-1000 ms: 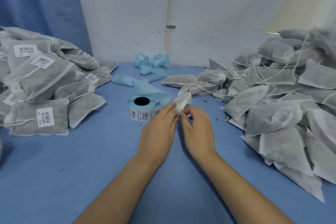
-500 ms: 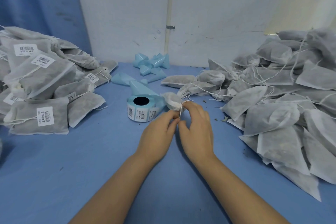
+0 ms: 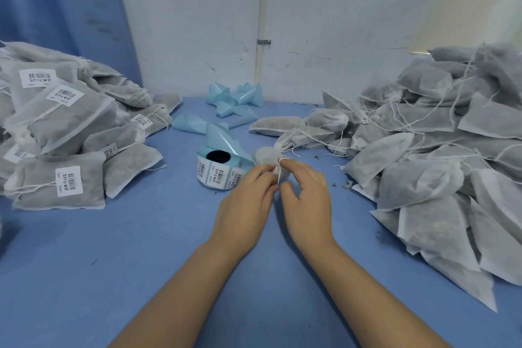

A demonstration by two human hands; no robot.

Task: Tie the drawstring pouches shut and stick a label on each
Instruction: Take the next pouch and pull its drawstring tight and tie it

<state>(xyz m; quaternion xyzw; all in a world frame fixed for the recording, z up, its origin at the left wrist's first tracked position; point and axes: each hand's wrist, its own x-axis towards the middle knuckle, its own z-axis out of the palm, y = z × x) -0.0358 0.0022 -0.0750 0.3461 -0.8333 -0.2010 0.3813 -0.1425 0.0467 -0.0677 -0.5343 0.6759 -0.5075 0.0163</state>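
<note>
One pouch (image 3: 264,156) (blurred), pinched between both hands (image 3: 243,206) (image 3: 308,203)

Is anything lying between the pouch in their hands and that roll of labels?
Nothing visible does: the grey fabric pouch, held by the left hand and right hand, sits beside the pale blue roll of barcode labels.

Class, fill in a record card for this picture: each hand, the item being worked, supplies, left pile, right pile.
Left hand: pinches the pouch at its gathered neck
Right hand: pinches the drawstring
Label roll: on the table, beside the pouch
Blue backing strips: farther back on the table
Left pile: pouches with barcode labels
Right pile: pouches, no labels visible
</note>
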